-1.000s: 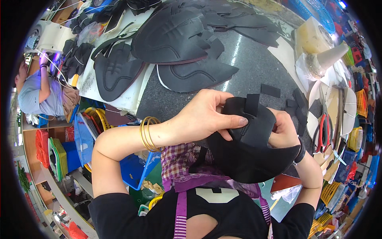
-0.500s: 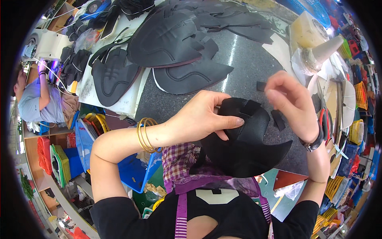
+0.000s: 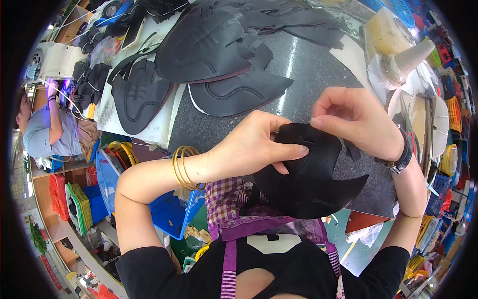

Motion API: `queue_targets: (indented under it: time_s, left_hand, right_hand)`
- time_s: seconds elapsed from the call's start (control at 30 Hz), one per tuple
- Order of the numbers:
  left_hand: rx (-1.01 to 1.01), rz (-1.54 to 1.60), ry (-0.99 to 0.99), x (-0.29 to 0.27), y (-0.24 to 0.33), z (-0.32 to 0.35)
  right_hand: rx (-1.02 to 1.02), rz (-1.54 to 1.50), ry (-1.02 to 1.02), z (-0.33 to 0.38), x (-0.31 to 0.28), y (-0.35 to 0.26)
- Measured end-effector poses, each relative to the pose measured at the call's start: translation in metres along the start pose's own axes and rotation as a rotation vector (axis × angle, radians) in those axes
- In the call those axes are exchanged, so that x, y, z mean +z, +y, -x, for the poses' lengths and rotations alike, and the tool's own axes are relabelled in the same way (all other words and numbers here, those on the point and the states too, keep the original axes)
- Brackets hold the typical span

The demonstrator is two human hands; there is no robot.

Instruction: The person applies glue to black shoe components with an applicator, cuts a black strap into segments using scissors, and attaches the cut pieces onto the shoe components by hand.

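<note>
A black shoe upper [image 3: 318, 169], with a pointed tip at its right, is held over the near edge of the dark table. My left hand [image 3: 261, 144] grips its left side, thumb flat on top and fingers underneath. At its top edge my right hand [image 3: 358, 117] is closed in a pinch, thumb and fingertips meeting the edge of the upper. Whether a small strip is also between those fingertips is hidden. A short black strip [image 3: 352, 150] lies on the table beside the upper, partly under my right hand.
Several black shoe uppers [image 3: 204, 47] are piled at the back left of the dark stone tabletop [image 3: 318, 74]. A pale cone-shaped spout [image 3: 416, 55] stands at the back right. A blue bin [image 3: 172, 217] is below on the left. Another person [image 3: 45, 127] sits far left.
My right hand has come down and left, from above the table to the top edge of the upper, and its fingers have closed there. My left hand keeps its grip.
</note>
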State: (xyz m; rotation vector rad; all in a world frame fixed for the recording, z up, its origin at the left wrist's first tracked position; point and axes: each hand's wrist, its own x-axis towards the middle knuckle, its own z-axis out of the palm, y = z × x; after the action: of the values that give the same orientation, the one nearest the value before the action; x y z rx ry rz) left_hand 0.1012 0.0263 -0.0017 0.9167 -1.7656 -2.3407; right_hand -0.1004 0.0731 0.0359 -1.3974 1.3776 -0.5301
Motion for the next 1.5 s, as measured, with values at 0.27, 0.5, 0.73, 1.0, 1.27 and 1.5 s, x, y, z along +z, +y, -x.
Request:
queue_targets:
  time_s: [0.27,0.5,0.73,1.0,1.27,1.5]
  left_hand:
    - [-0.032,-0.019,-0.034,-0.001,0.000,-0.001]
    - [-0.038,-0.029,-0.034,0.000,-0.002,-0.001]
    - [-0.008,-0.040,-0.031,-0.001,-0.001,0.003]
    - [0.106,-0.272,0.019,0.000,0.009,0.020]
    - [0.013,-0.650,0.850,-0.229,0.034,0.129]
    - [0.702,-1.508,0.842,-0.188,0.031,0.000]
  right_hand:
    - [-0.004,-0.093,-0.013,-0.002,-0.001,0.006]
    - [0.022,-0.070,-0.023,-0.001,-0.002,0.007]
    - [-0.040,-0.071,-0.026,-0.004,0.000,0.010]
    - [-0.063,0.028,-0.002,0.007,0.018,0.003]
    - [-0.068,-0.263,0.052,0.007,-0.005,0.038]
    - [-0.006,0.025,0.262,0.003,-0.015,0.059]
